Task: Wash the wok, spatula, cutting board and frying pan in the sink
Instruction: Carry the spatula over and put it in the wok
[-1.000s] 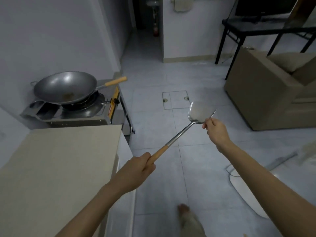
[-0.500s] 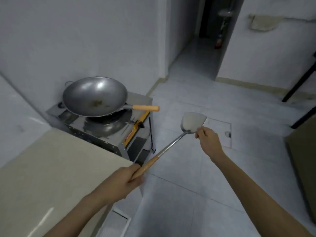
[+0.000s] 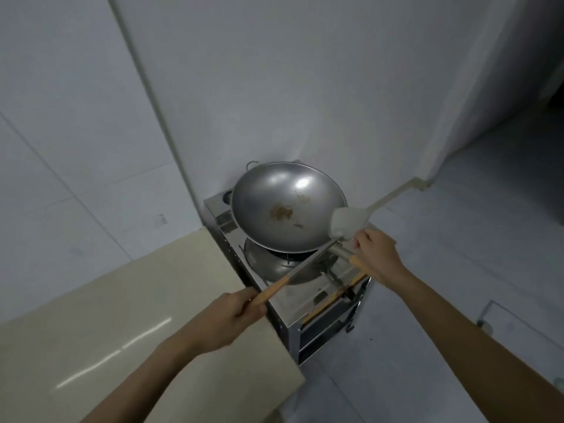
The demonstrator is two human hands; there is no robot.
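A steel wok [image 3: 274,193] with brown residue in its bowl sits on a gas stove [image 3: 317,309]. Its wooden handle [image 3: 355,263] points toward me on the right. I hold a metal spatula [image 3: 305,264] across the wok's near rim. My left hand [image 3: 232,312] grips the spatula's wooden handle end over the counter corner. My right hand [image 3: 378,257] pinches the near edge of the spatula blade, just above the wok's handle. The sink, cutting board and frying pan are out of view.
A beige counter [image 3: 122,300] fills the lower left and butts against the stove. White walls stand behind both. Grey tiled floor [image 3: 442,270] stretches to the right, with a dark doorway at the far right edge.
My view has swung left toward the stove and come closer. Both hands have carried the spatula over, so its blade now hangs above the wok's right rim instead of over the floor.
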